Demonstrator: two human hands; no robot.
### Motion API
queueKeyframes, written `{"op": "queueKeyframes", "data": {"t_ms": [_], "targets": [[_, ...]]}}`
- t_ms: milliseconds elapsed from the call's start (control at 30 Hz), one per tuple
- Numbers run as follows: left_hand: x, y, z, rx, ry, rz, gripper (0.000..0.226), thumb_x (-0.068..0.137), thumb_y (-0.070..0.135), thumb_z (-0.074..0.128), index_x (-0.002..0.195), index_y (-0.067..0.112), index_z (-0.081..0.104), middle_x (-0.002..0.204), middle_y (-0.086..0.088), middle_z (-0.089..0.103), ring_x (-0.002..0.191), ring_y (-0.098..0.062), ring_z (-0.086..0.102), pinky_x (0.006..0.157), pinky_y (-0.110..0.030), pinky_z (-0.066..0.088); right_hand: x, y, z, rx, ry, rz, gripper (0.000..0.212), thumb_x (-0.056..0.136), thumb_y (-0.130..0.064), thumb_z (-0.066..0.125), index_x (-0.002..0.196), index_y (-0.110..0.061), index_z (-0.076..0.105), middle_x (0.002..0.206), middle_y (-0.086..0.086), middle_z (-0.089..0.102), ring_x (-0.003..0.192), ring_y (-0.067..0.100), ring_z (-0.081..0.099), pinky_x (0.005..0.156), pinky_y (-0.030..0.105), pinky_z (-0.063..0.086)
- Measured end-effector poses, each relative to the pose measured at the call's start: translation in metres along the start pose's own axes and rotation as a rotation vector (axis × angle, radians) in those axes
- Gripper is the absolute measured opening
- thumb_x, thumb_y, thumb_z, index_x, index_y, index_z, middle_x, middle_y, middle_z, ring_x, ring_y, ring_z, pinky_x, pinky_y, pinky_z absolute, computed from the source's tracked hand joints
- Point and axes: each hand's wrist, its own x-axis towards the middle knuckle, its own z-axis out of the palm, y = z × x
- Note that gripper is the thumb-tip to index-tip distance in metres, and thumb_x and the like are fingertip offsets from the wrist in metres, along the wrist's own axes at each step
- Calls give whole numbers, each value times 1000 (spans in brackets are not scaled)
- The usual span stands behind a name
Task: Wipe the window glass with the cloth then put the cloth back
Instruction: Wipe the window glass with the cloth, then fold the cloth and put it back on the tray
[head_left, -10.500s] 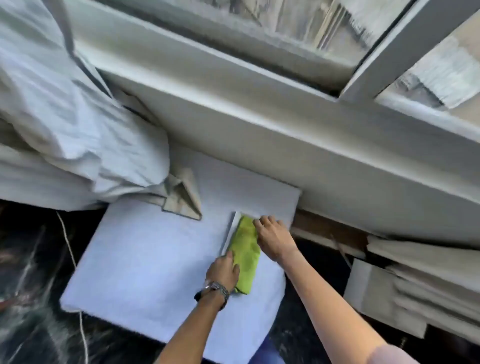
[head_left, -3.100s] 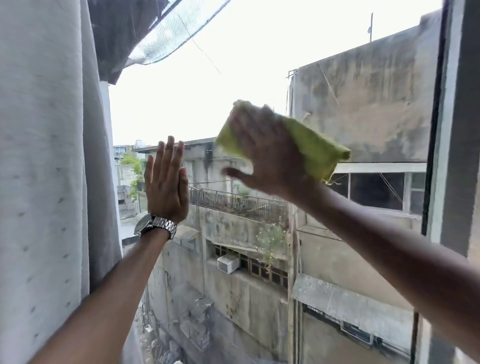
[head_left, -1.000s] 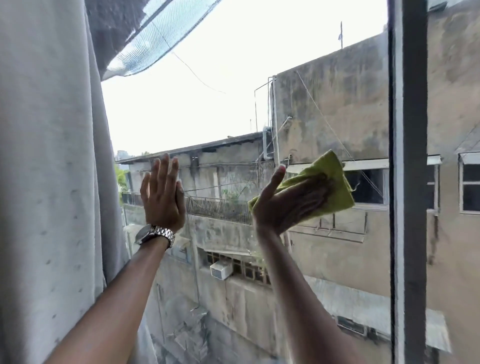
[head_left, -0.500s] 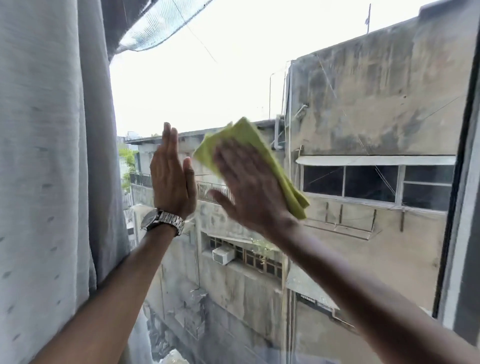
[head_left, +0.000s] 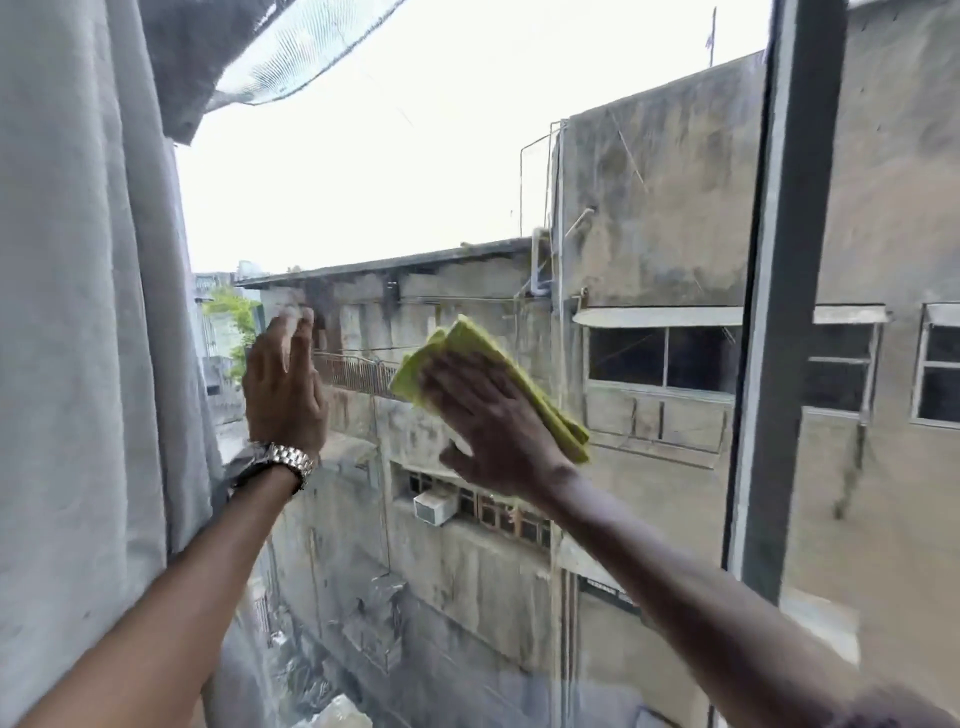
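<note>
- My right hand (head_left: 493, 431) lies flat on the folded green cloth (head_left: 550, 410), fingers spread and straight, thumb out below. The grip is wide, pressing rather than clutching, and the cloth sits pinned between my palm and the window glass (head_left: 415, 182), about mid-height on the pane
- My left hand (head_left: 283, 395) is flat too, fingers straight and close together, resting on the glass just beside the curtain (head_left: 88, 312). Its grip is wide and holds nothing, and I judge it serves as a brace
- As I read it, the step in hand is the wiping itself; putting the cloth back is not yet due
- To do it well I want even pressure from the whole palm, so the folded pad meets the glass all over and not only under my fingertips
- Part of the cloth sticks out past my hand at the upper left and the lower right. With only pressure holding it, a fast stroke could let it slide out or unfold, so I would hook my thumb onto its edge if it begins to creep
- Overlapping strokes from the top down suit the pane best. The upper glass and the strip near the dark frame post (head_left: 789, 312) on my right are well apart from the cloth and probably need a reach
- The braced left palm may leave a mark, so that patch deserves a last pass
- I cannot tell how clean the glass is, because glare and the view outside hide any smears
</note>
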Motion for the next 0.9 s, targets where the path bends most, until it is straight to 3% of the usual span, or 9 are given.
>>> {"op": "queueKeyframes", "data": {"t_ms": [67, 167, 233, 300, 467, 600, 767, 833, 900], "targets": [[-42, 22, -15, -36, -149, -218, 51, 91, -6, 47, 142, -7, 45, 138, -33, 51, 126, -47, 49, 106, -55, 41, -41, -25, 1, 74, -75, -38, 66, 89, -32, 64, 150, -14, 47, 157, 7, 47, 146, 26, 43, 125, 43, 31], [-103, 63, -26, -218, -542, -240, 35, 84, -6, 56, 118, -2, 59, 109, -20, 66, 103, -38, 62, 87, -50, 52, -25, -31, -23, -29, -62, -10, 37, 90, -20, 70, 127, -17, 66, 144, 7, 59, 121, 25, 62, 101, 42, 52], [-126, 92, -24, -517, -714, -296, 36, 77, -5, 72, 111, -2, 59, 96, -7, 67, 89, -24, 64, 76, -33, 54, -3, -27, -44, -22, -140, -13, 39, 96, -14, 60, 135, -14, 55, 160, 13, 37, 130, 31, 50, 104, 50, 46], [-134, 120, -18, -780, -776, -465, 47, 74, 1, 83, 112, 0, 56, 95, -1, 66, 86, -11, 64, 72, -14, 52, 14, -21, -56, -49, -220, -45, 59, 95, -14, 64, 148, -15, 38, 155, 15, 38, 134, 34, 44, 108, 50, 43], [-151, 162, -14, -1025, -730, -803, 26, 85, 11, 76, 107, 9, 65, 95, -3, 73, 81, -8, 68, 74, -20, 54, -10, -30, -63, -196, -278, -91, 26, 100, -21, 59, 123, -11, 64, 134, 10, 57, 128, 28, 47, 106, 42, 42], [-240, 162, -30, -1157, -978, -841, 18, 88, 3, 69, 103, 14, 69, 87, 13, 77, 82, 0, 70, 75, -14, 57, -104, -39, -37, 141, -348, -57, 36, 86, -35, 70, 115, -13, 69, 138, 12, 50, 130, 32, 40, 105, 48, 35], [-447, 162, -72, -1164, -1467, -1081, 49, 67, 25, 78, 111, 18, 59, 88, 18, 77, 83, 2, 68, 70, -15, 58, -291, -69, 36, 747, -947, 248, 52, 88, -39, 76, 134, -18, 63, 155, 6, 42, 144, 24, 34, 119, 41, 27], [-539, 170, -89, -1130, -1648, -1214, 52, 74, 21, 70, 123, 21, 53, 102, 15, 74, 93, -1, 66, 81, -20, 57, -383, -94, 72, 1022, -1263, 424, 33, 97, -24, 70, 125, -7, 65, 131, 11, 60, 121, 23, 54, 109, 42, 42], [-635, 179, -107, -1097, -1791, -1379, 56, 78, 12, 64, 131, 25, 52, 112, 9, 73, 101, -9, 67, 83, -27, 59, -485, -125, 109, 1163, -1504, 584, 21, 101, -15, 63, 112, 3, 66, 106, 9, 63, 98, 19, 57, 92, 42, 51]]}}
